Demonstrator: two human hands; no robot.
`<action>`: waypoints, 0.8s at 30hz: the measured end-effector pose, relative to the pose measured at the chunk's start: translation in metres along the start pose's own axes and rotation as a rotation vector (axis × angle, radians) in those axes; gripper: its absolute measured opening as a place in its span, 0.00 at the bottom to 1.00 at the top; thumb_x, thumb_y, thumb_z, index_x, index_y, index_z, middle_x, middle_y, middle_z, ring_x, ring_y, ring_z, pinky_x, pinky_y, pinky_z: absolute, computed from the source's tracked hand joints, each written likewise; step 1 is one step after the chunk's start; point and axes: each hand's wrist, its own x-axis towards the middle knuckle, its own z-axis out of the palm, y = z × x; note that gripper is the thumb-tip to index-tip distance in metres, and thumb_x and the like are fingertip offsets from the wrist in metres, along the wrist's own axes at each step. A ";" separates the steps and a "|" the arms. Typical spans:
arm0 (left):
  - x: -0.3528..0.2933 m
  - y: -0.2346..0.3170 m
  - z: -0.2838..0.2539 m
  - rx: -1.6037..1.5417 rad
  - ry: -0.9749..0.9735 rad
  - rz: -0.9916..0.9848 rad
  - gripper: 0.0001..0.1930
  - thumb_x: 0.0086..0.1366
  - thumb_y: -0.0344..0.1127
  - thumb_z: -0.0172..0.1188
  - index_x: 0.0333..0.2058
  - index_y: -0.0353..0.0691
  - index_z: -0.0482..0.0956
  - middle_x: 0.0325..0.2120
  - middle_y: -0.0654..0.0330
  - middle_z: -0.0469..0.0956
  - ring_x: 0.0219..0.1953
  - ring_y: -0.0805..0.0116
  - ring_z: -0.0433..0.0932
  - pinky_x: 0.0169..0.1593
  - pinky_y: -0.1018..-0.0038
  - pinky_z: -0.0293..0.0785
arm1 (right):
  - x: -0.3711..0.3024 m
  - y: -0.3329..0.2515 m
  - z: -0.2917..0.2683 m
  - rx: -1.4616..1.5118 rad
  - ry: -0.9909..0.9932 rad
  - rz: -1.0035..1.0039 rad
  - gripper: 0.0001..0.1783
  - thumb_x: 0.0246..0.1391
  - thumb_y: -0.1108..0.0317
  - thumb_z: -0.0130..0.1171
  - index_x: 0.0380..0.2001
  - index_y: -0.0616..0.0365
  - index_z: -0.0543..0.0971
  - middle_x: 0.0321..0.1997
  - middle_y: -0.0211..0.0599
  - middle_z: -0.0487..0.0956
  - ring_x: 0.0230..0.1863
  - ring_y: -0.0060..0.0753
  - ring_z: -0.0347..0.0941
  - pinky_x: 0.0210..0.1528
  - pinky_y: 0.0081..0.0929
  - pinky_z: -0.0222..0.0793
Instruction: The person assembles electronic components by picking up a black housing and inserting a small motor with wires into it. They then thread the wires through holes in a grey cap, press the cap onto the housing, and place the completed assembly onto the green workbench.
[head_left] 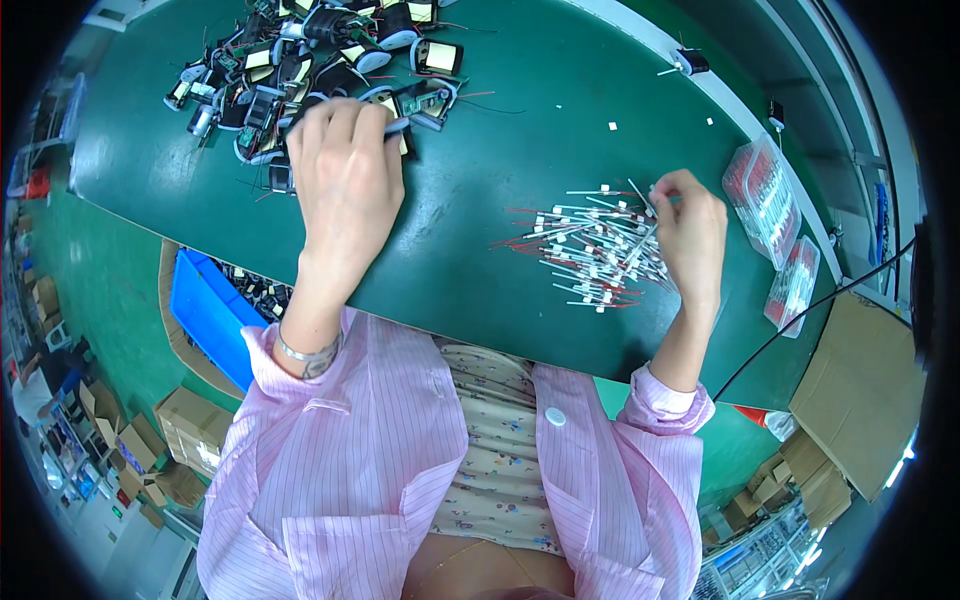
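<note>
My left hand [345,170] reaches over the near edge of a pile of small black housings [265,105] with grey rims, green circuit boards, pale yellow pads and loose thin wires. Its fingers curl down round one black housing [398,127], whose grey rim shows beside the index finger; the fingertips are hidden. Farther right, my right hand [690,225] is at the right side of a heap of thin white sticks with red wire ends and small white tabs [590,250]. Thumb and forefinger are pinched on one thin white stick [640,193] at the heap's upper right.
Two clear plastic boxes [762,200] of similar sticks stand at the right edge of the green table [470,260]. Single black housings [690,62] lie on the far right rim. Beside the near-left edge, a carton [170,300] holds a blue tray [210,320] and more black parts.
</note>
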 end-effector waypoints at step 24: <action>-0.012 0.072 -0.043 -1.691 -0.675 -0.197 0.04 0.59 0.29 0.62 0.32 0.35 0.80 0.34 0.59 0.75 0.36 0.76 0.71 0.33 0.81 0.67 | -0.058 -0.077 -0.020 1.738 -0.150 -0.176 0.07 0.57 0.76 0.54 0.35 0.71 0.77 0.37 0.52 0.77 0.26 0.28 0.75 0.23 0.19 0.72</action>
